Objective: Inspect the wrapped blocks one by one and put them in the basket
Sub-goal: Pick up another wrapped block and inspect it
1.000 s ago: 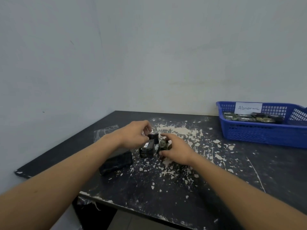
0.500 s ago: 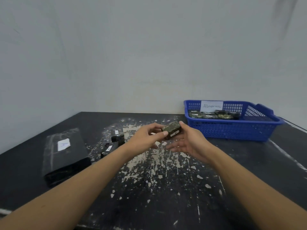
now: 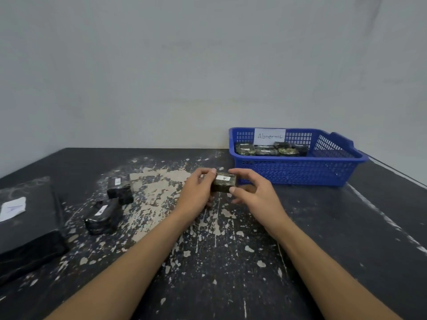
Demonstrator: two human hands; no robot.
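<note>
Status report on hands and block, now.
Both hands, left hand and right hand, hold one wrapped block above the table. Blue basket beyond, part filled. Path clear.

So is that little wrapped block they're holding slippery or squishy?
Probably firm: the block keeps square edges between both hands' fingertips. The glossy wrap may be a bit slick. It looks light, since a fingertip grip carries it.

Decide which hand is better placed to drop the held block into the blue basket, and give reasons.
Right hand: it grips the block on the side nearer the basket; the left hand would have to cross over.
</note>
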